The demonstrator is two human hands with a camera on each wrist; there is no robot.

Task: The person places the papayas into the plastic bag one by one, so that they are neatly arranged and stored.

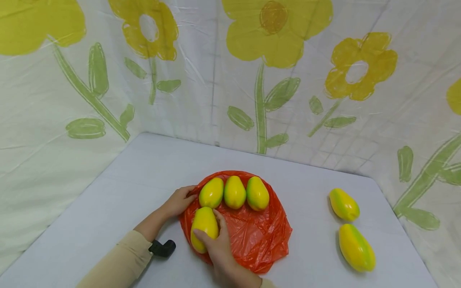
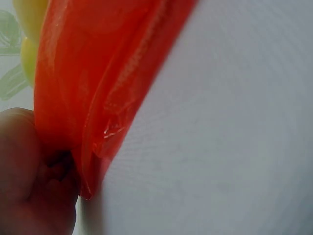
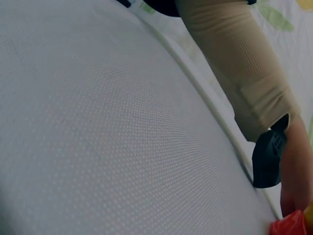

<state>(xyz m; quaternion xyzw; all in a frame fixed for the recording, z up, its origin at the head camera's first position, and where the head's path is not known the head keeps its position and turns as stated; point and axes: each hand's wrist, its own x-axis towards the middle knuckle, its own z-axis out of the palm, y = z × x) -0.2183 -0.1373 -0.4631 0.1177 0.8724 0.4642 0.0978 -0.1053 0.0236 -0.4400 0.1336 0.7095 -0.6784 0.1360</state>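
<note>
A red plastic bag (image 1: 248, 236) lies spread out in a rough circle on the table. My left hand (image 1: 180, 201) pinches its left edge; in the left wrist view the gathered red film runs down between thumb and fingers of that hand (image 2: 29, 181). With thumb and fingers round its sides, my right hand (image 1: 220, 244) holds a glossy yellow papaya (image 1: 206, 224) over the left front of the bag. Three more papayas, a left one (image 1: 211, 193), a middle one (image 1: 235, 193) and a right one (image 1: 257, 194), lie in a row along the bag's back part.
Two further papayas, a far one (image 1: 344, 205) and a near one (image 1: 357, 248), lie on the white table (image 1: 144, 164) to the right. A flower-printed curtain (image 1: 201, 80) hangs behind and beside the table. A black wrist device (image 1: 163, 249) sticks out from my left sleeve.
</note>
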